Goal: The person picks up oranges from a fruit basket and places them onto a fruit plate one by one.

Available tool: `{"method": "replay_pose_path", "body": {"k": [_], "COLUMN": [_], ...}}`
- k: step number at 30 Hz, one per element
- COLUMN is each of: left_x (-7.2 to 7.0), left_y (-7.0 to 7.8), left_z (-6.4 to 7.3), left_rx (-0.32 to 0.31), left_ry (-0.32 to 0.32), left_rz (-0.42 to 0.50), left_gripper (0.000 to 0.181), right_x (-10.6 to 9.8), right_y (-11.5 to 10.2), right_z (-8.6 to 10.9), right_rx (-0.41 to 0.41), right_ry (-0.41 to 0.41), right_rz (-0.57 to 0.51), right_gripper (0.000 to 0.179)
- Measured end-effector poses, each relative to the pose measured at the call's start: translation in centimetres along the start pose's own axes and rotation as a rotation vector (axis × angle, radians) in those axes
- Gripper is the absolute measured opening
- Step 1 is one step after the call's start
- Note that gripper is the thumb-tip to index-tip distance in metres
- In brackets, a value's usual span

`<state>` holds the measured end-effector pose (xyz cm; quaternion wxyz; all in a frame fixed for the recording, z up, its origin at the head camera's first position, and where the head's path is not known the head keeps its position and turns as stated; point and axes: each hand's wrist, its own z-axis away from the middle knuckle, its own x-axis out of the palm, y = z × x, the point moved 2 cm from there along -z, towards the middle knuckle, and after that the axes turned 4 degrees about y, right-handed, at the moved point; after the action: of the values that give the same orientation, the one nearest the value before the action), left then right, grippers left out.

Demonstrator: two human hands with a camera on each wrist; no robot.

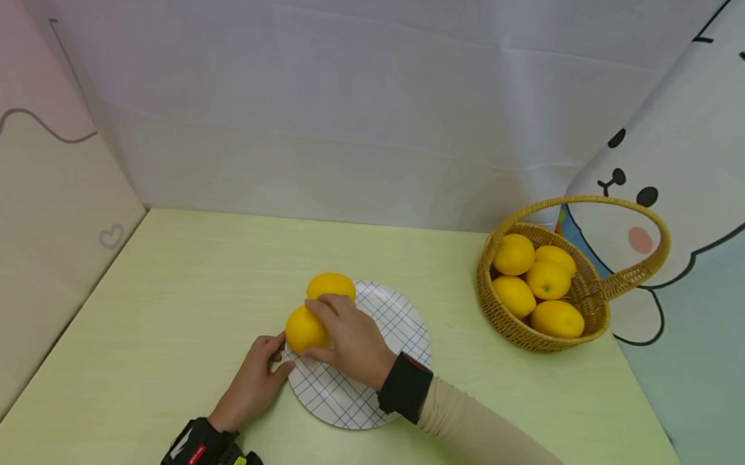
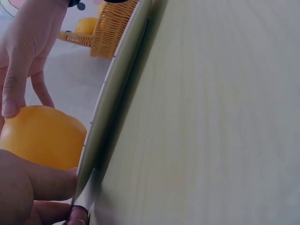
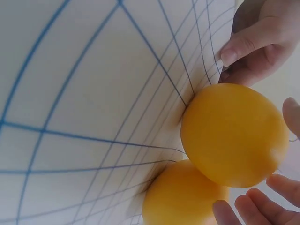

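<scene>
A white round plate with a blue grid (image 1: pixel 366 403) lies on the table with two lemons at its left side. My left hand (image 1: pixel 258 379) grips the plate's near-left rim; its thumb (image 2: pixel 51 183) lies over the edge, the other fingers tucked below. Over the nearer lemon (image 1: pixel 306 329) is my right hand (image 1: pixel 358 338), thumb and index finger curved round opposite sides of it. That lemon rests on the plate in the right wrist view, close against the farther lemon (image 3: pixel 180 199). The right hand's other fingertips are spread beside the farther lemon.
A wicker basket (image 1: pixel 499 319) with a tall handle stands at the right rear of the table (image 1: pixel 192 274), holding several lemons (image 1: pixel 548 280). Pale cloth (image 1: pixel 327 121) hangs behind the table. Printed cloth (image 1: pixel 688 182) stands along the right side.
</scene>
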<state>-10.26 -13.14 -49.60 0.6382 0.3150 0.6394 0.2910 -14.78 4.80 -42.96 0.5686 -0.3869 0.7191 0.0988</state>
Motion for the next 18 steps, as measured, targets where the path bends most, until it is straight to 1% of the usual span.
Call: {"method": "replay_pose_path", "body": {"k": [4, 10, 15, 18], "left_x": [0.0, -0.1, 0.0, 0.2], "left_y": [0.0, 0.0, -0.1, -0.2], "left_z": [0.0, 0.1, 0.1, -0.1], "left_rx": [-0.004, -0.026, -0.04, -0.053], "left_ry": [0.001, -0.009, -0.013, -0.021], "left_rz": [0.0, -0.005, -0.008, -0.007], "left_gripper": [0.059, 0.06, 0.06, 0.06], "right_x": [-0.7, -2.2, -4.1, -5.5], "right_y": [0.1, 0.6, 1.6, 2.7], "right_z": [-0.1, -0.1, 0.6, 1.2], "right_rx": [0.005, 0.001, 0.026, 0.047], "right_ry": [0.009, 0.057, 0.116, 0.162], "right_rz": [0.004, -0.015, -0.041, -0.03], "right_gripper": [0.075, 0.073, 0.07, 0.069]}}
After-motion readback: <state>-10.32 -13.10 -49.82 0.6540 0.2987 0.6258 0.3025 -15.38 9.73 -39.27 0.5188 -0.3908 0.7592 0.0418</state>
